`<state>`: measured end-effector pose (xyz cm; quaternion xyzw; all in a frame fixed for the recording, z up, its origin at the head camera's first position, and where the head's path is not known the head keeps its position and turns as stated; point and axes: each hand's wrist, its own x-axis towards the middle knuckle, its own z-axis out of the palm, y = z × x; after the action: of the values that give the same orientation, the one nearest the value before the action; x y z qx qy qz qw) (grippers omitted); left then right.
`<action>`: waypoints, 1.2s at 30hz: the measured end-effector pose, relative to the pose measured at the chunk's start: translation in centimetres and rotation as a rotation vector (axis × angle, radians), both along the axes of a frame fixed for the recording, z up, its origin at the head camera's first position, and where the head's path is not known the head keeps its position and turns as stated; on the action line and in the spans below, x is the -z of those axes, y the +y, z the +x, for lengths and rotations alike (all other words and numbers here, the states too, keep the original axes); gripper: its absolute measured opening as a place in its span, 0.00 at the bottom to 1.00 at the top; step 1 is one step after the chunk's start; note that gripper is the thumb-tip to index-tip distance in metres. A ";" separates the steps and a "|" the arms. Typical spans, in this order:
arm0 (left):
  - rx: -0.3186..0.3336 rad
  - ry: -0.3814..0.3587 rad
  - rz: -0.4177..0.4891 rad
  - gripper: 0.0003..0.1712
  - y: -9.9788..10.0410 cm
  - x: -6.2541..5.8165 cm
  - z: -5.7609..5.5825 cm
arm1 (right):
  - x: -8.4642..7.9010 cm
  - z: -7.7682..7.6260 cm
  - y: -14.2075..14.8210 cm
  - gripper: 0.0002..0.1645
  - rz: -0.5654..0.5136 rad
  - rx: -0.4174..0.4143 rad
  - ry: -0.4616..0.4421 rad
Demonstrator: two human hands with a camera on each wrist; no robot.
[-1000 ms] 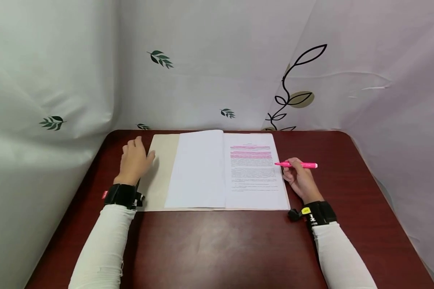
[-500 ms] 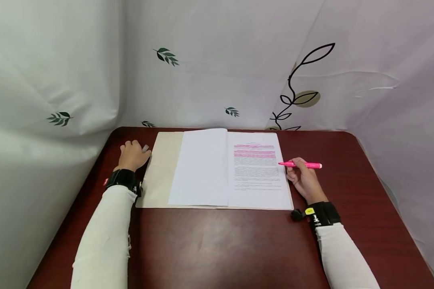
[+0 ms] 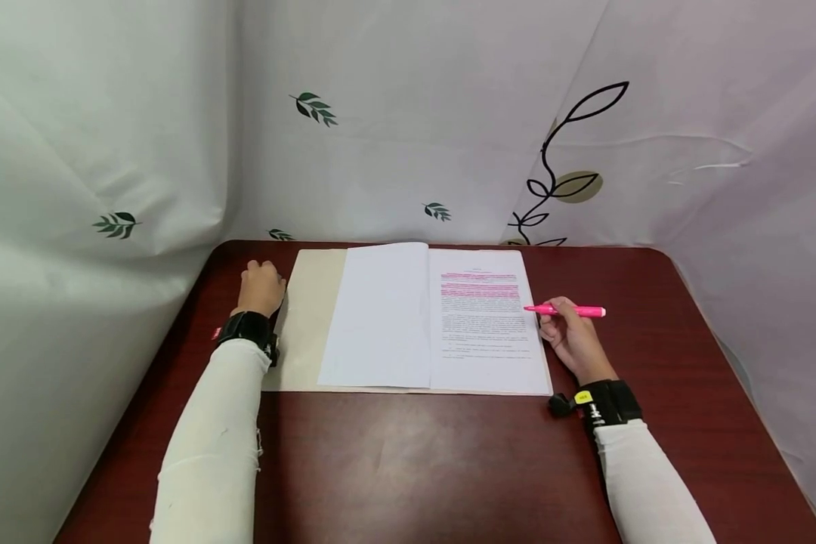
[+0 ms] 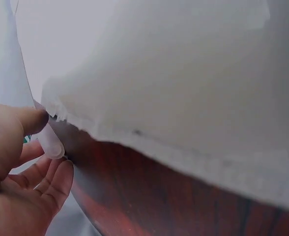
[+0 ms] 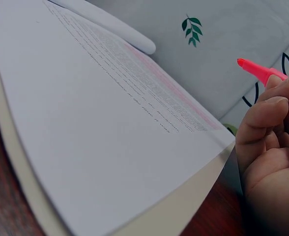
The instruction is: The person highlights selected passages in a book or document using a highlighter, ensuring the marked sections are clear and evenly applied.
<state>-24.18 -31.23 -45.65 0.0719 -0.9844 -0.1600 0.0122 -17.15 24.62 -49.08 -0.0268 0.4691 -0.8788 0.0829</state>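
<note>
My right hand pinches a pink highlighter beside the right edge of the printed page; its bare pink tip shows in the right wrist view. Pink lines mark the upper text. At the far left of the table my left hand is beside the open folder's cream cover. In the left wrist view, the thumb and fingers of that left hand pinch a whitish translucent rod with a rounded end, near the cover's edge. In the head view the hand hides this rod.
The folder lies open near the back of the dark red table, a blank white sheet on its left half. Behind the table hangs a pale curtain with leaf prints. Both wrists wear black bands.
My left hand has drawn back from over the cover to its left edge, closing over the whitish rod. The right hand keeps its pose; the whole head view has shifted slightly.
</note>
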 end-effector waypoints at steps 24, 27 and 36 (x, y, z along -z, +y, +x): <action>0.038 0.224 0.209 0.17 1.5 -1.9 1.8 | 0.0 0.1 0.0 0.13 0.003 0.006 -0.003; 0.054 0.267 0.246 0.18 2.4 -2.5 2.2 | 0.0 0.2 0.0 0.13 0.013 0.023 -0.012; 0.142 0.491 0.353 0.16 6.9 -4.4 4.4 | -0.2 0.0 0.0 0.12 0.007 0.032 -0.014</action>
<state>-19.81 -24.33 -41.28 -0.0367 -0.9116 -0.3415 0.2258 -17.15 24.58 -48.87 -0.0129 0.4720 -0.8785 0.0725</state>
